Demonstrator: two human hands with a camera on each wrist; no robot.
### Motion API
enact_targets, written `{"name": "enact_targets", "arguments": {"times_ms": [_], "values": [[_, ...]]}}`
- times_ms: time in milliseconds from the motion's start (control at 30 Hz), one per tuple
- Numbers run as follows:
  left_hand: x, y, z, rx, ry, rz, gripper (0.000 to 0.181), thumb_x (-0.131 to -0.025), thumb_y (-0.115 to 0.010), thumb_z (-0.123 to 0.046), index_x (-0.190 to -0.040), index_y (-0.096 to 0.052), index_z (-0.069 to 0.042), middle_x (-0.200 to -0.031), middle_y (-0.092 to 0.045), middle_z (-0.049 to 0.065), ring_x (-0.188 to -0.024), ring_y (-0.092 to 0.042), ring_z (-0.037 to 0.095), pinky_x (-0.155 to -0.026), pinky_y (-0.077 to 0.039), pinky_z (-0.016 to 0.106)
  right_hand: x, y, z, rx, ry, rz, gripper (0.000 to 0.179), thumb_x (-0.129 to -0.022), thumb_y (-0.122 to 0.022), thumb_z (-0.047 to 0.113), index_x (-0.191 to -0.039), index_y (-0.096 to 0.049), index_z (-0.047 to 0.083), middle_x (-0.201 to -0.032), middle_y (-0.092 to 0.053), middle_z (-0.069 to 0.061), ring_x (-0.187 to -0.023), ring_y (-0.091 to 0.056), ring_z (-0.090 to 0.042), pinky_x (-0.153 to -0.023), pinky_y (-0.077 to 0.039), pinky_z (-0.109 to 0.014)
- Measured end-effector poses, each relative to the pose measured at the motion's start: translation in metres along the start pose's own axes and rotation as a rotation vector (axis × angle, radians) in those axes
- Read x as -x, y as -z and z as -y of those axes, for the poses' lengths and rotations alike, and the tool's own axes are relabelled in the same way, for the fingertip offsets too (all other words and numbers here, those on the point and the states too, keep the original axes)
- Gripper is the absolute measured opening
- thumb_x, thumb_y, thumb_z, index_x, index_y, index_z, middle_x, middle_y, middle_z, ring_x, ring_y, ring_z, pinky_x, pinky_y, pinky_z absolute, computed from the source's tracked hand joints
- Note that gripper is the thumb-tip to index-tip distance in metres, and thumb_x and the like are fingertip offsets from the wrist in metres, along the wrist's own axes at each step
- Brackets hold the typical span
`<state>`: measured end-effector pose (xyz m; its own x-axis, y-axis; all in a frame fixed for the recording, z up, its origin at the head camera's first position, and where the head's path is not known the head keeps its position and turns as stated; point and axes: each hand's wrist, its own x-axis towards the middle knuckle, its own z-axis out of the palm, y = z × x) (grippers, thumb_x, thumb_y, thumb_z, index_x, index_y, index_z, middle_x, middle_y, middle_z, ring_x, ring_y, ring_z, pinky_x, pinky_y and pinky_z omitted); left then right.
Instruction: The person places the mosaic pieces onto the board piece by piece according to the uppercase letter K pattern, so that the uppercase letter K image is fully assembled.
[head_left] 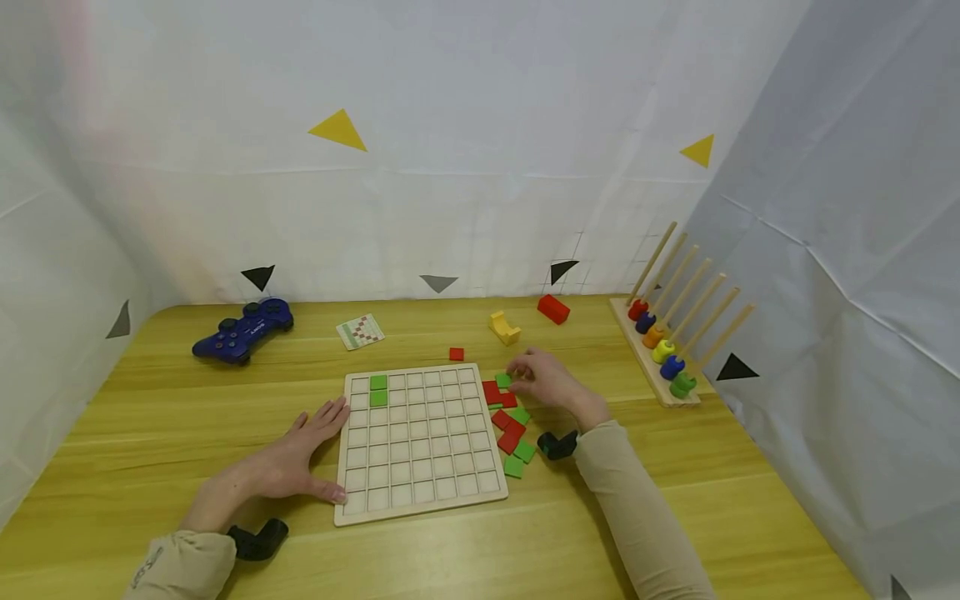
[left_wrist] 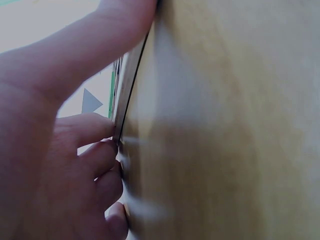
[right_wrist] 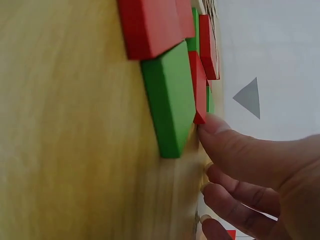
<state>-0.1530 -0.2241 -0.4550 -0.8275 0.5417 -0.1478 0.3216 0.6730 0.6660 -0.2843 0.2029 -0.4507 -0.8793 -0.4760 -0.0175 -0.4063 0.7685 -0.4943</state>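
My left hand (head_left: 307, 454) rests along the left edge of a pale wooden grid board (head_left: 420, 505), thumb near its lower corner and straight fingers at the upper part. Two green tiles (head_left: 378, 397) sit one above the other in the board's second column. At the board's right side, my right hand (head_left: 551, 382) pinches a green tile (head_left: 503, 380) by its edge between thumb and index finger; the index fingertip is hidden in the right wrist view. Red tiles (head_left: 512, 436) and green tiles (head_left: 525, 451) lie loosely overlapped just below that hand.
A single red tile (head_left: 456, 354) lies behind the board, near a patterned card (head_left: 361, 332). A blue game controller (head_left: 243, 331) is at the back left. Yellow (head_left: 505, 328) and red blocks (head_left: 553, 309) lie at the back; a peg stand (head_left: 637, 354) with coloured pieces stands right.
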Motion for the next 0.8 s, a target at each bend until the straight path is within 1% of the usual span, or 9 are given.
{"name": "enact_targets", "arguments": {"times_ms": [300,500,633,800], "values": [[0.0000,-0.0001,0.0010,-0.007,-0.001,-0.001,0.125,-0.072,-0.085,-0.051,-0.158,-0.014,0.004,-0.166,0.001,0.024,-0.152,0.004,0.047,-0.117,0.005,0.068,-0.0015,-0.0018,-0.0022,0.005,0.018,-0.020,0.020,-0.092,-0.074,0.019,-0.109,-0.070,0.008,-0.101,-0.059,-0.008,-0.091,-0.057,-0.020,-0.082,-0.051,-0.037],[-0.0005,0.0003,0.0006,-0.006,0.001,-0.001,0.124,-0.072,-0.085,-0.051,-0.158,-0.014,0.004,-0.166,0.000,0.024,-0.152,0.004,0.047,-0.118,0.006,0.068,-0.0014,-0.0012,-0.0005,0.028,0.021,-0.026,0.020,-0.092,-0.073,0.020,-0.107,-0.069,0.008,-0.101,-0.059,-0.006,-0.091,-0.058,-0.020,-0.083,-0.053,-0.037],[-0.0004,0.0001,0.0003,-0.002,0.001,0.001,0.125,-0.072,-0.085,-0.050,-0.158,-0.013,0.005,-0.166,0.001,0.024,-0.152,0.004,0.047,-0.118,0.006,0.067,-0.0005,-0.0005,0.0007,0.044,0.041,-0.033,0.019,-0.092,-0.073,0.018,-0.106,-0.069,0.006,-0.100,-0.059,-0.007,-0.091,-0.060,-0.021,-0.083,-0.054,-0.038],[-0.0002,0.0004,-0.0005,0.001,0.001,0.004,0.124,-0.072,-0.085,-0.050,-0.158,-0.013,0.005,-0.166,0.001,0.024,-0.152,0.004,0.047,-0.118,0.006,0.067,-0.0006,-0.0011,-0.0004,0.073,0.086,-0.041,0.019,-0.093,-0.072,0.017,-0.106,-0.068,0.004,-0.100,-0.059,-0.007,-0.093,-0.061,-0.023,-0.086,-0.054,-0.040]]}}
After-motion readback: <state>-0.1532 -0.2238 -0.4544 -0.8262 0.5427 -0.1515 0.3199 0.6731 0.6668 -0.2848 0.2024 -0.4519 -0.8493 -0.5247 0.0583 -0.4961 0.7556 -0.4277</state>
